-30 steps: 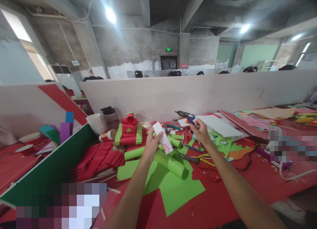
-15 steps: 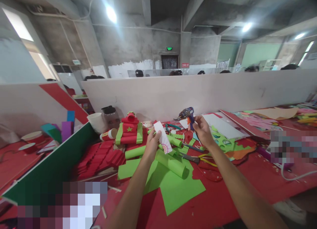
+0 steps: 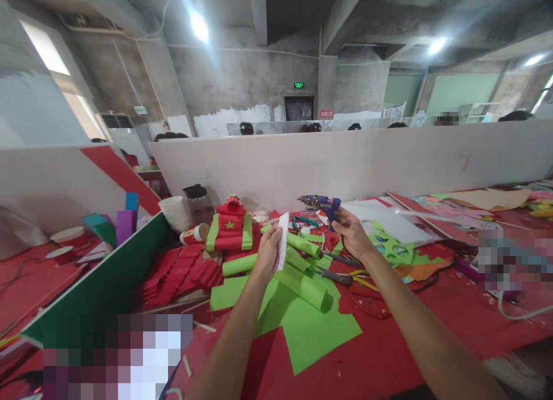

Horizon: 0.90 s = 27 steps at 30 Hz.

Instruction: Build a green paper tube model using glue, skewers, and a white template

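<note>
My left hand (image 3: 268,251) grips a narrow white piece (image 3: 283,243), seen nearly edge-on above the green rolls; its exact kind is unclear. My right hand (image 3: 352,234) is closed around the handle of a blue glue gun (image 3: 322,204), its nozzle pointing left. Below the hands lie rolled light-green sheets (image 3: 305,287) and a flat green sheet (image 3: 322,342). Left of my left hand stands a red and green paper model (image 3: 230,224) with a yellow-green star. Pliers (image 3: 334,276) with yellow handles rest beneath my right hand.
Stacked red folded strips (image 3: 179,276) lie to the left, beside a green board (image 3: 99,282). A white cup (image 3: 175,214) and a dark-lidded jar (image 3: 197,204) stand behind. Green cut-out sheets (image 3: 395,250) lie right. A white partition (image 3: 345,161) closes the table's back.
The white piece in my left hand has turned from showing its patterned face to nearly edge-on. The glue gun has swung level, its nozzle shifting left and up.
</note>
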Tool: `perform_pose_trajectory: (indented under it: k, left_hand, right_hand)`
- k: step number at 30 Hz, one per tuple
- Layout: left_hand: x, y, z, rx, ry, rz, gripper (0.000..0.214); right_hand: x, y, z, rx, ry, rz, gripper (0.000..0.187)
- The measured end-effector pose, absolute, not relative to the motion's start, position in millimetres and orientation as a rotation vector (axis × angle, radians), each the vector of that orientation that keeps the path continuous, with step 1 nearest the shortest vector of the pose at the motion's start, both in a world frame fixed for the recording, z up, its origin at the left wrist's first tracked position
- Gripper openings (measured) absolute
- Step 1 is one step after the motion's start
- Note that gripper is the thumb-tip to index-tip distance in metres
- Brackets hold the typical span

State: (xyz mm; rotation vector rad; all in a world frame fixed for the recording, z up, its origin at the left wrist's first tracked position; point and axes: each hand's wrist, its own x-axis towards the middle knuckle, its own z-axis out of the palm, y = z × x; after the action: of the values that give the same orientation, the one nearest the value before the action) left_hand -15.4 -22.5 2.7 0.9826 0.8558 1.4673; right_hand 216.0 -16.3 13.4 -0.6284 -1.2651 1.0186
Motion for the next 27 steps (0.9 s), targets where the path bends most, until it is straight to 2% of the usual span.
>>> perform_pose_trajectory:
  k: [5,9,15,22,27]
  left_hand:
    - [-15.9,-22.8,2.3,0.991,0.859,1.436,0.036]
    - [-14.9,-25.6,3.3,1.003,0.852,1.445,0.035]
    - [-12.3,-28.0,5.2,1.028,0.843,1.438,0.036]
    - [-12.2,-27.6,5.0,1.038,0.830,1.451,0.035]
    - [-12.4,-27.7,4.4,1.058,0.884,1.432,0.034]
  right_hand:
    - [216.9,-17.8,6.0,-0.708,-1.408,1.029,0.035]
    - [211.5,-26.2,11.1,-0.610,-1.466,1.153,0.025]
    - [206.4,-26.1,13.0,-0.497,-1.297,1.284,0.027]
    - [208.9,-15.0,3.2,-0.666,-1.320,1.120,0.037]
    - [211.8,-16.2,3.1,-0.927,-1.490,0.771,0.044]
